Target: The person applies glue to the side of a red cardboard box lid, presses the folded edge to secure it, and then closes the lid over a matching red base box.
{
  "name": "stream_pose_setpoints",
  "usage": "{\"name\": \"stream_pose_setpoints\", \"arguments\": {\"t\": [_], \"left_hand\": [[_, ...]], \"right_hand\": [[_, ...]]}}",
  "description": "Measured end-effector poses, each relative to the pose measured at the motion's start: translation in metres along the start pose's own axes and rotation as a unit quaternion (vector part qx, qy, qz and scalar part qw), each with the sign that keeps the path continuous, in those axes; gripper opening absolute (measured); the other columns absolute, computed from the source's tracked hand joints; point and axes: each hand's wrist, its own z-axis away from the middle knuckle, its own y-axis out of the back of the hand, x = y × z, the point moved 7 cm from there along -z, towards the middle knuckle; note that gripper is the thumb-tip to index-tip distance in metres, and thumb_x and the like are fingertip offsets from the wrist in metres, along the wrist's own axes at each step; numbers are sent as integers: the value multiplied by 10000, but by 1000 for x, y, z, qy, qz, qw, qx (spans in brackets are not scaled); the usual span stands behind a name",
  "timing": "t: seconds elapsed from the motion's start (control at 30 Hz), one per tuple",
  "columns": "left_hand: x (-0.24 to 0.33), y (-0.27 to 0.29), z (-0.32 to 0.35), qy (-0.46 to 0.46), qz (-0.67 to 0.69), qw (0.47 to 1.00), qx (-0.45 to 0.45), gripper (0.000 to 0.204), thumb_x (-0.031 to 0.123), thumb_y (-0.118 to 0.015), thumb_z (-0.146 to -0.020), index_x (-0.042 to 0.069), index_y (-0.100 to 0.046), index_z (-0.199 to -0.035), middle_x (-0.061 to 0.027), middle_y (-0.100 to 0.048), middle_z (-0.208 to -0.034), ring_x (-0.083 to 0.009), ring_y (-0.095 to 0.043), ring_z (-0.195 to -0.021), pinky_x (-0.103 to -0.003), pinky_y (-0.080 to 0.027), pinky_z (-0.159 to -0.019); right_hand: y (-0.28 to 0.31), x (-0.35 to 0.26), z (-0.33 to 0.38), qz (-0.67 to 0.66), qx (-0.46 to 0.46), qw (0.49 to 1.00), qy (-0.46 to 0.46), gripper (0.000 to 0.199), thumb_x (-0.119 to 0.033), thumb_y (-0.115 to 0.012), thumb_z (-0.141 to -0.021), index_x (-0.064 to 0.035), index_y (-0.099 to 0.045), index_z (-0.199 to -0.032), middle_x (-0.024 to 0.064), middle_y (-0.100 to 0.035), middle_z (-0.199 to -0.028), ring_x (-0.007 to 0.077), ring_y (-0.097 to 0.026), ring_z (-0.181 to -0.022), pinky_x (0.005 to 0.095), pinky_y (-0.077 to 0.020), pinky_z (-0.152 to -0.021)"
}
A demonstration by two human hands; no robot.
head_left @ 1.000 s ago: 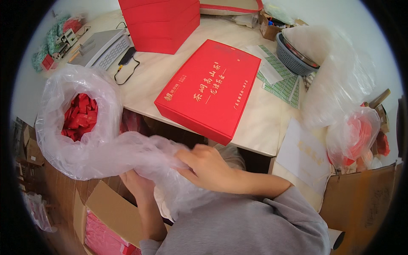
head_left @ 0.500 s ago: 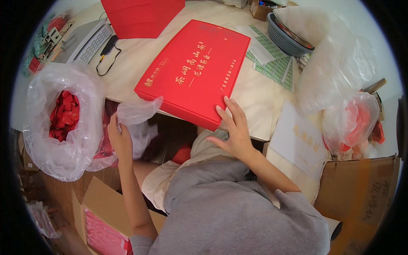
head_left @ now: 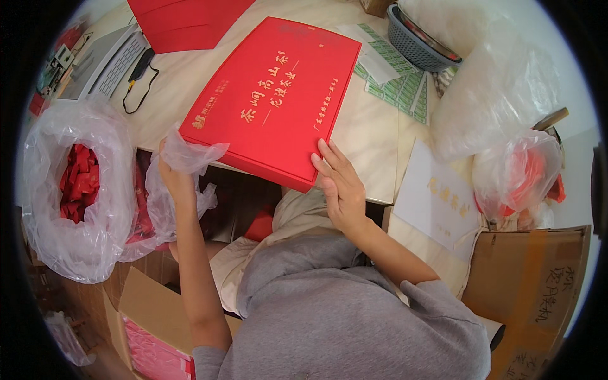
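Observation:
A flat red gift box (head_left: 272,101) with gold lettering lies on the pale marbled table, its near edge jutting past the table's front. My right hand (head_left: 342,190) is at the box's near right corner, with fingers stretched out and close together along its side. By the near left corner my left hand (head_left: 174,174) is raised among folds of a clear plastic bag (head_left: 190,152). That film covers most of its fingers, so their grip is hidden. Left of it, an open clear bag (head_left: 44,209) holds many small red packets (head_left: 80,183).
Another red box or bag (head_left: 187,22) stands at the back left, near a grey keyboard device (head_left: 111,63) and a black cable. Green label sheets (head_left: 405,95), a grey basket (head_left: 415,47), stuffed plastic bags (head_left: 494,101) and a white printed sheet (head_left: 434,193) lie right. Cardboard boxes (head_left: 529,278) stand below.
The view has shifted, so most things sit slightly further left and up. My left hand has risen behind the plastic film. My right hand's fingers have drawn closer together at the box's corner.

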Motion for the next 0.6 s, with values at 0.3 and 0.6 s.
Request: {"name": "stream_pose_setpoints", "arguments": {"t": [0.3,0.6], "left_hand": [[42,-29,2,-64,-226,969,-76,315,214,-702,-740,26,-599,-970,-38,-596,-818,-150,-554,-715,-280,-447,-658],[-9,-5,-3,21,-23,998,-47,329,217,-620,-839,-4,-578,-1079,-61,-612,-978,-142,-587,-829,-261,-472,-745]], "right_hand": [[-2,-12,0,-42,24,998,-34,552,47,-647,-704,1,-520,-1239,213,-404,-1386,404,-343,-1313,424,-370,-1024],[-7,-11,2,-79,21,996,-42,625,81,-592,-655,-18,-490,-1264,221,-363,-1408,417,-291,-1339,429,-351,-1038]]}}
